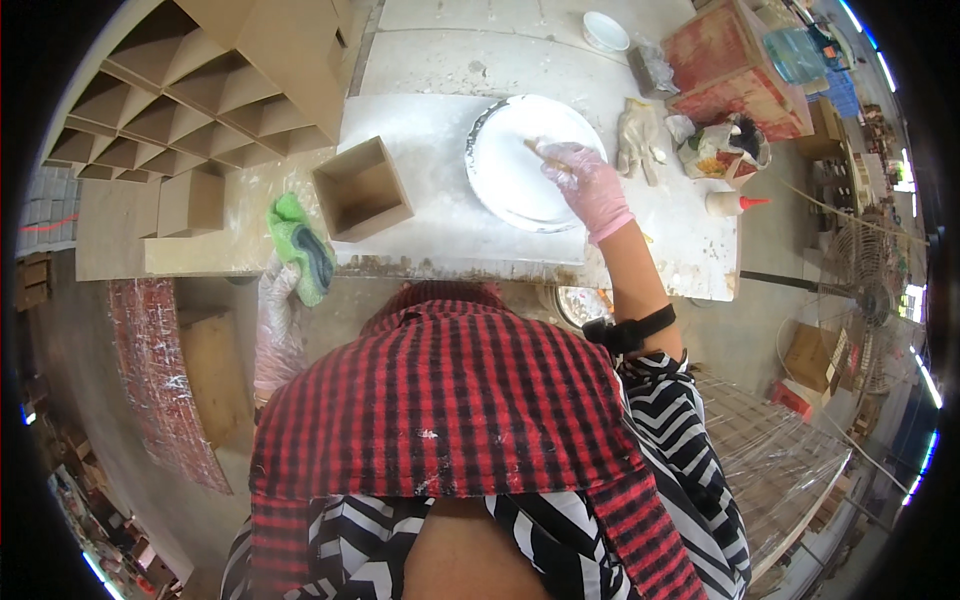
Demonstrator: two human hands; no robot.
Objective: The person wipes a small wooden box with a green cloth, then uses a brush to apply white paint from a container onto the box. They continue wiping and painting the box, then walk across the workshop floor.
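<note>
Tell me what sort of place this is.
Likely a workshop: a stained worktable, a block of open brown boxes and a round white tub suggest it.

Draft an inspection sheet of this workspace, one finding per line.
Surface: pale table, spotted and stained.
Job's things: round basin with white contents; open cardboard box left of it.
Clutter: white bowl, loose glove, red-tipped bottle, patterned bag.
Left hand: gloved, fingers holding green-and-dark cloth.
Right hand: gloved, over the basin, holding a small tan item, kind unclear.
Cables: pale cord at right, ends unclear.
Surroundings: stacked cardboard boxes upper left; fan at right.
</note>
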